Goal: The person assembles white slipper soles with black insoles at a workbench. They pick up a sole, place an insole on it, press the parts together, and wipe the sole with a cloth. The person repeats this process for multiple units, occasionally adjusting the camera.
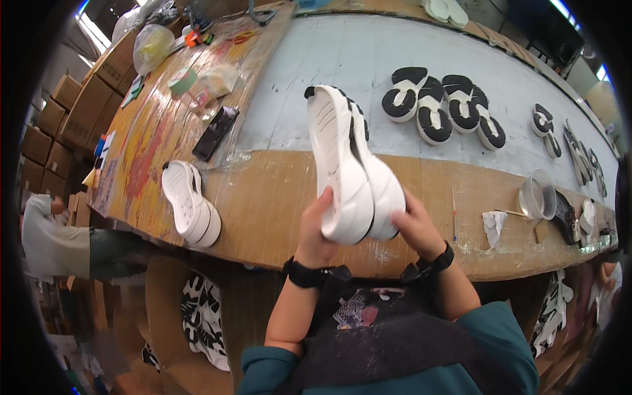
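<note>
Two white shoe soles [345,164] stand tilted side by side between my hands, heels toward me, above the cardboard-covered table edge. My left hand [318,224] grips the left sole at its heel, thumb on the inner face. Around the heel of the right sole my right hand [416,224] is closed, thumb pressed on its side. Dark tread shows at the soles' far ends. On the table to the left lies another pair of white soles [191,203]. Black bands circle both my wrists.
Several black-and-white soles [434,112] lie on the pale surface ahead. At the right are a clear plastic cup [536,195], a white crumpled tissue [493,227] and a thin stick [454,212]. Leftward, a black tray [216,133] and tape roll [182,82] sit near stacked cartons [89,118].
</note>
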`<state>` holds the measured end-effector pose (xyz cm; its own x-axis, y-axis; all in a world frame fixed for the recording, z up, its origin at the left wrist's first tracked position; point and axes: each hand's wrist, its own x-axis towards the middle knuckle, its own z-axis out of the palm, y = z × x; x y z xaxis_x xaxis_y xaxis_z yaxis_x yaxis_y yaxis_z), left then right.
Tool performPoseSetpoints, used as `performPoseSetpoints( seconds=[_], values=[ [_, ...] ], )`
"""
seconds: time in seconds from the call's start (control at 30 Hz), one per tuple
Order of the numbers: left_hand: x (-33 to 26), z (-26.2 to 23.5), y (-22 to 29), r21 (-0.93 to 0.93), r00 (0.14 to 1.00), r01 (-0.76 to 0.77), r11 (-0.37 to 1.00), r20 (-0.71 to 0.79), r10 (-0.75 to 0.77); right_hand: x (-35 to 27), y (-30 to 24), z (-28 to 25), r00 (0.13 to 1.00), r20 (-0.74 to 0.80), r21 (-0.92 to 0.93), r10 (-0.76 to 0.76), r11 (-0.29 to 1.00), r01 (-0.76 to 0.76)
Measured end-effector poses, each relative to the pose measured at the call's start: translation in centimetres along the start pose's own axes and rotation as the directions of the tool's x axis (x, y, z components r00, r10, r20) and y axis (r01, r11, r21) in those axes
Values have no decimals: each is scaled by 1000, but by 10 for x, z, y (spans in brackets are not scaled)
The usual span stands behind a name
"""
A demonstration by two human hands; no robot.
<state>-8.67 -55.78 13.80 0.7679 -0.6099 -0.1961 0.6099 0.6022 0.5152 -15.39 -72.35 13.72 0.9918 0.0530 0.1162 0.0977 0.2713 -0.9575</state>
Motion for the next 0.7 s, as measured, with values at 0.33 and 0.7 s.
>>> performPoseSetpoints(
  seconds=[0.33, 0.7],
  values=[
    [-32, -7, 8, 190, 988, -3, 982, 151, -26, -26, -17, 6, 972, 203, -127, -115, 982, 142],
    [-51, 52, 1, 806, 764, -584, -96, 586, 269, -31, 9, 10, 968, -251, 187, -21, 980, 69]
  ],
)
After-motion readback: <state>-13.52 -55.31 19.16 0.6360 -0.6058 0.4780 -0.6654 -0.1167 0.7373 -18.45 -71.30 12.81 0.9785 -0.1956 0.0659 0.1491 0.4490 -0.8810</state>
